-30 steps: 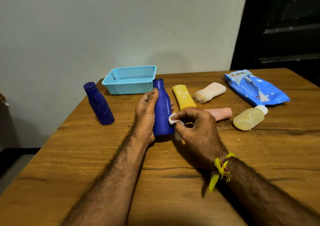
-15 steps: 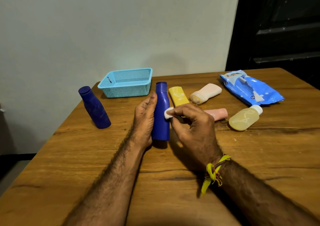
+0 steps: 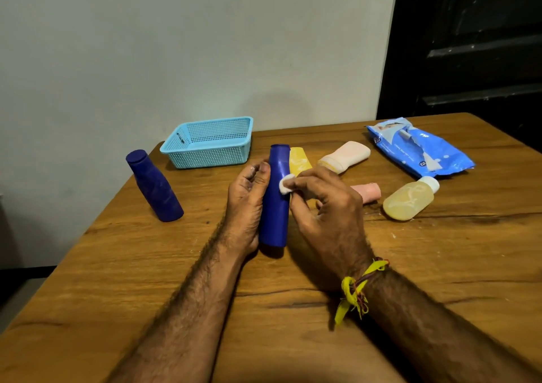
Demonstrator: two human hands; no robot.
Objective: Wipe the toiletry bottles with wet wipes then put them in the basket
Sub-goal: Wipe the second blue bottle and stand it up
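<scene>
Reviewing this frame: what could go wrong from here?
The held blue bottle stands upright on a narrow base, steadied only by the left hand; sideways pressure from the wipe in the right hand might tip it. The second blue bottle stands near the table edge and could be knocked off.

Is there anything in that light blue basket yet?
Empty, as far as shows: the basket has only bare mesh floor and walls. The near corner's floor is hidden behind its front wall.
</scene>
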